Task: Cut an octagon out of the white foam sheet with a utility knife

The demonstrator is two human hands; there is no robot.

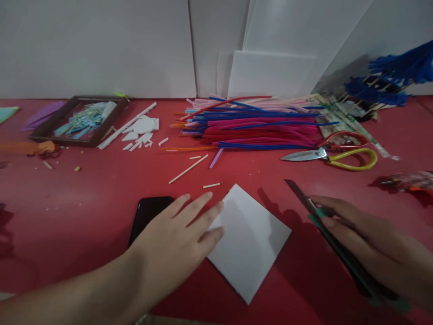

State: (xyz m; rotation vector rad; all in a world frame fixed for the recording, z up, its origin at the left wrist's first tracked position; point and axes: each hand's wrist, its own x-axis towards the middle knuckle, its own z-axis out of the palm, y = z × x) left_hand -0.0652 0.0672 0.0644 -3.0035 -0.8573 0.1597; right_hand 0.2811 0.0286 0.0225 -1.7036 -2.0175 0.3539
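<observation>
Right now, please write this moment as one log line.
left hand: open, at left edge of board; right hand: holding cutter; phone: partly behind left hand; scissors: on table

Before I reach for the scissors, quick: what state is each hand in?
Left hand: open and spread, at the edge of the white square.
Right hand: closed, holding a dark-bladed cutter.

You have two hands (182, 230), one cutter (338, 247), one white square (250, 239), one black phone (149, 216), one pair of scissors (321, 154), one brown frame (107, 124), three pale sticks (188, 169) near the square, and coloured stems (264, 131) too many to count.
</observation>
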